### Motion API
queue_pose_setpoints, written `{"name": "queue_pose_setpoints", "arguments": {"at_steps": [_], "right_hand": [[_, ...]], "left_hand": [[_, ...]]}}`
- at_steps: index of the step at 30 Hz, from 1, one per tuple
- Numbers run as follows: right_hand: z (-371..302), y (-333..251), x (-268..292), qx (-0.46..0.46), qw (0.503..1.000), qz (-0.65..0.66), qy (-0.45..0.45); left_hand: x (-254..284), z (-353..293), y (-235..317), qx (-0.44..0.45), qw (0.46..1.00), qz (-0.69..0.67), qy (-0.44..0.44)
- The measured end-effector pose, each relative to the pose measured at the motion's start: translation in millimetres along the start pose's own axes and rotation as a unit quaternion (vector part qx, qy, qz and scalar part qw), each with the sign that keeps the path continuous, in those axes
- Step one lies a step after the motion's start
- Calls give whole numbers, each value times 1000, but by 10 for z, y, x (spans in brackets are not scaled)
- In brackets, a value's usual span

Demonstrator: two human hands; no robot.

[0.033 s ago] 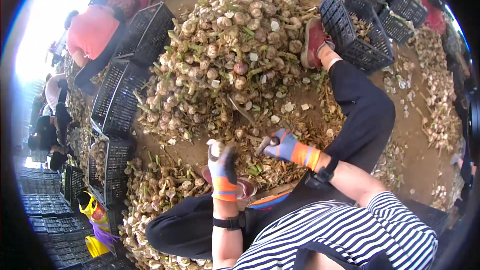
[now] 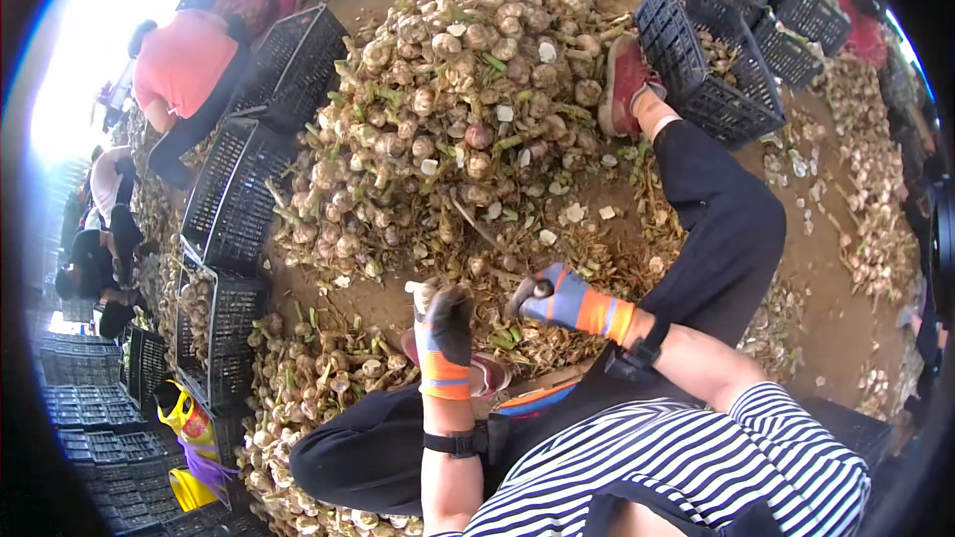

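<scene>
My left hand [image 2: 444,338], in a grey, blue and orange work glove with dark fingers, is closed round a garlic bulb [image 2: 424,296]. Its pale side sticks out past the fingertips. To its right, my right hand [image 2: 567,298], gloved alike, is curled shut. A dark rounded end shows at the fingers, but I cannot make out what the hand grips. The two hands are apart. Beyond them rises a large heap of garlic bulbs [image 2: 438,129] with cut stems, and more garlic bulbs [image 2: 328,378] lie at the left beside my folded leg.
Black plastic crates [image 2: 234,194] line the left side; another crate [image 2: 711,60] holding some garlic stands by my red shoe [image 2: 624,89]. Stacked crates [image 2: 90,418] fill the lower left, near a yellow and purple bag [image 2: 194,438]. A person in a pink top [image 2: 184,65] bends at the far left.
My left hand has turned slightly, so less of the bulb's white face shows. My right hand has shifted a little downward. The heap and crates stay the same.
</scene>
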State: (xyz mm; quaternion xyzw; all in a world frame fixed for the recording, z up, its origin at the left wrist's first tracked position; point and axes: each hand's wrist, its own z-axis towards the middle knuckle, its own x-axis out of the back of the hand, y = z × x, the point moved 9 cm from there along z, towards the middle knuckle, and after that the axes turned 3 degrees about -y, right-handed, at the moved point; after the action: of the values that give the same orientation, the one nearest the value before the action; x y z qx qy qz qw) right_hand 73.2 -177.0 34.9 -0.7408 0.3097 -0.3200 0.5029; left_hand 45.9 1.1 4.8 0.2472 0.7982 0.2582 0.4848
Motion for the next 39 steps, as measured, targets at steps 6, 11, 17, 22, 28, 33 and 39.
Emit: {"name": "queue_pose_setpoints", "arguments": {"at_steps": [6, 11, 17, 22, 28, 33, 39], "right_hand": [[187, 157, -520, 139, 987, -83, 21], [209, 977, 241, -149, 937, 292, 119], [78, 192, 589, -24, 930, 318, 184], [-19, 151, 316, -33, 944, 311, 110], [16, 168, 486, -25, 957, 258, 133], [21, 6, 408, 64, 989, 48, 125], [-43, -89, 181, -8, 939, -343, 18]], "left_hand": [[38, -124, 46, 4, 991, -134, 2], [-127, -564, 1744, -178, 809, -487, -277], [982, 944, 669, -246, 813, 509, 137], [1437, 1539, -1063, 145, 625, 734, 223], [1388, 1503, -1659, 167, 986, 1, 24], [953, 1142, -1111, 62, 990, 123, -37], [-246, 509, -352, 3, 982, 108, -152]]}}
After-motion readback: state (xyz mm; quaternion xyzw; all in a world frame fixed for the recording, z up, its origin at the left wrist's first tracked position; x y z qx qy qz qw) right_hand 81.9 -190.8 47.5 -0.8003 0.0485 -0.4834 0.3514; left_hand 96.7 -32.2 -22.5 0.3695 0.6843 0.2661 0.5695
